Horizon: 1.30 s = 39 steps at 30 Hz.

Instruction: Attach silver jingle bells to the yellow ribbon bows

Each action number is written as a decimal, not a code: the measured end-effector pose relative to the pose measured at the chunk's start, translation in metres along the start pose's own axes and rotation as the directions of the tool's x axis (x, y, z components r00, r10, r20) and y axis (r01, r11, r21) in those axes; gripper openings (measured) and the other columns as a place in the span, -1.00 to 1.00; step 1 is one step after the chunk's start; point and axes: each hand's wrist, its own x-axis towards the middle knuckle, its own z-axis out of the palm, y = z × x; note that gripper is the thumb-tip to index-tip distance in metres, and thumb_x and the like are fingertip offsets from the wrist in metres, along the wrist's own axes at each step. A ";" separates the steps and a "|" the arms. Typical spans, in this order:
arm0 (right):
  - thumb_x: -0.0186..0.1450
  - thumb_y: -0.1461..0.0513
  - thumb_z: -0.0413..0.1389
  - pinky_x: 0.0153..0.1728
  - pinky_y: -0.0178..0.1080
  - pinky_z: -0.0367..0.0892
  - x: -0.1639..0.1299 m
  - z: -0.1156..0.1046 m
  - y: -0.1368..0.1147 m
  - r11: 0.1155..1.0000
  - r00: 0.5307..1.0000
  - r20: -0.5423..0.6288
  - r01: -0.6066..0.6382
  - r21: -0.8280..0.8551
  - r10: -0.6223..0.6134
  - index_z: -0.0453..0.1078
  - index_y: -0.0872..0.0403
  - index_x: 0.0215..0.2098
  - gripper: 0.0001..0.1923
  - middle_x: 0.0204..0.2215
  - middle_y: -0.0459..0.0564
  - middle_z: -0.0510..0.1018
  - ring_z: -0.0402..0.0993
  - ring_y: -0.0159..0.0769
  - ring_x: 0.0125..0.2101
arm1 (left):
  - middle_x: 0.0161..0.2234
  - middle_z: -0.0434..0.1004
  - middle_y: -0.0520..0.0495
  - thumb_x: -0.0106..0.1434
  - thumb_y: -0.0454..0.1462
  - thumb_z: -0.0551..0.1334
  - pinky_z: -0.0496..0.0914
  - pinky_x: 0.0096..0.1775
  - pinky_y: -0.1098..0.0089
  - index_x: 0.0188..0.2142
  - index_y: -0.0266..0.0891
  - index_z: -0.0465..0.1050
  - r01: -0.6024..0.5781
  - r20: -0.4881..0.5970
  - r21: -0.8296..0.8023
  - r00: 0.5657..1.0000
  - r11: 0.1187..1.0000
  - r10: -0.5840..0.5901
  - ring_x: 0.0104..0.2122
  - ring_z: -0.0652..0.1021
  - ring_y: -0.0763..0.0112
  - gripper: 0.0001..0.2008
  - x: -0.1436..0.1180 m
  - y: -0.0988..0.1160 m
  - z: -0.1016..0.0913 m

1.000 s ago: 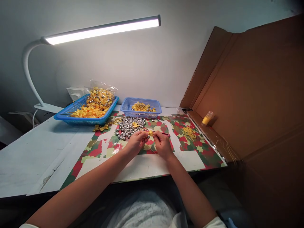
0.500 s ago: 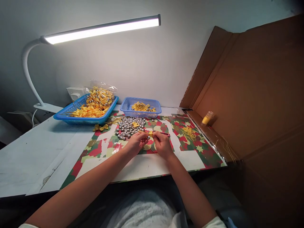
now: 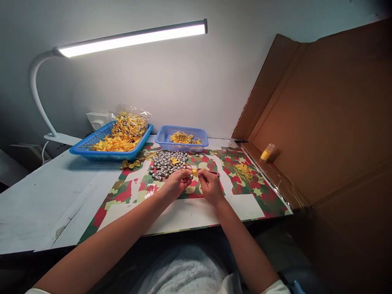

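My left hand [image 3: 178, 179] is closed in a pinch around a small yellow ribbon bow [image 3: 194, 172] with a silver bell [image 3: 191, 176] at its side. Opposite it, the fingertips of my right hand [image 3: 210, 185] are pinched at the bow's right side. A slim pink-red tool [image 3: 215, 173] shows past the right knuckles; whether that hand grips it or it lies behind is unclear. Just beyond my left hand is a heap of silver bells [image 3: 168, 163] with a loose yellow bow [image 3: 175, 161] on top.
At the back left, a blue basket [image 3: 92, 154] holds yellow bows and a clear bag. A smaller blue basket [image 3: 162, 145] contains more yellow pieces. Yellow cords [image 3: 244, 172] lie right, near a yellow-filled tube [image 3: 267, 152] and a cardboard wall [image 3: 337, 110]. A lit lamp [image 3: 134, 38] hangs above.
Both hands stay in nearly the same place. A thin cord by my left fingertips now arcs upward in a loop, and the bow and bell have shifted slightly between the fingers.
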 end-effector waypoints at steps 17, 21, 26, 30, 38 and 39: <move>0.35 0.16 -0.12 -0.52 -0.35 0.08 0.000 -0.001 0.002 1.000 1.000 0.000 0.027 -0.004 -0.027 0.21 0.06 -0.45 -0.75 -0.60 -0.16 0.21 0.14 -0.44 -0.59 | -0.57 0.42 0.01 -0.09 -0.44 0.29 0.36 -0.49 0.54 -0.53 -0.32 0.38 0.000 0.006 -0.013 1.000 1.000 0.000 -0.59 0.40 0.57 -0.89 0.001 0.000 -0.002; 0.35 0.16 -0.12 -0.53 -0.35 0.08 -0.001 -0.001 0.001 1.000 1.000 -0.002 0.021 -0.001 -0.021 0.21 0.06 -0.46 -0.75 -0.60 -0.16 0.21 0.14 -0.44 -0.59 | -0.56 0.44 0.00 -0.13 -0.42 0.32 0.36 -0.48 0.54 -0.53 -0.33 0.39 -0.006 0.012 -0.014 1.000 1.000 0.006 -0.58 0.40 0.57 -0.87 0.002 -0.002 -0.002; 0.34 0.17 -0.11 -0.53 -0.35 0.08 0.000 0.000 0.001 0.999 0.999 0.013 0.035 -0.013 -0.035 0.22 0.07 -0.44 -0.77 -0.58 -0.15 0.24 0.14 -0.44 -0.59 | -0.58 0.43 0.02 -0.19 -0.40 0.35 0.34 -0.49 0.56 -0.56 -0.34 0.40 -0.008 0.031 0.005 0.999 1.000 0.008 -0.59 0.39 0.59 -0.84 0.001 -0.002 -0.001; 0.34 0.18 -0.12 -0.53 -0.35 0.07 0.000 0.000 0.002 1.000 1.000 -0.002 0.031 -0.006 -0.031 0.21 0.06 -0.45 -0.77 -0.60 -0.15 0.21 0.14 -0.44 -0.58 | -0.58 0.42 0.03 -0.19 -0.40 0.35 0.33 -0.49 0.56 -0.57 -0.34 0.39 -0.027 0.023 0.000 0.999 1.000 0.027 -0.58 0.39 0.60 -0.83 0.000 -0.001 0.000; 0.34 0.20 -0.11 -0.54 -0.36 0.05 0.000 0.000 0.004 0.999 0.999 -0.017 0.033 -0.001 -0.033 0.20 0.06 -0.45 -0.78 -0.61 -0.17 0.19 0.12 -0.45 -0.60 | -0.57 0.43 0.02 -0.14 -0.41 0.33 0.34 -0.49 0.52 -0.55 -0.31 0.38 -0.032 0.010 0.005 0.999 0.999 0.032 -0.59 0.39 0.57 -0.86 0.002 -0.002 -0.001; 0.34 0.20 -0.11 -0.54 -0.36 0.05 -0.001 0.000 0.004 0.999 0.999 -0.015 0.033 -0.001 -0.033 0.20 0.06 -0.45 -0.79 -0.61 -0.17 0.19 0.12 -0.45 -0.60 | -0.57 0.43 0.01 -0.14 -0.41 0.33 0.34 -0.49 0.52 -0.55 -0.31 0.37 -0.032 0.014 0.008 0.999 0.999 0.032 -0.59 0.39 0.57 -0.85 0.002 -0.002 -0.001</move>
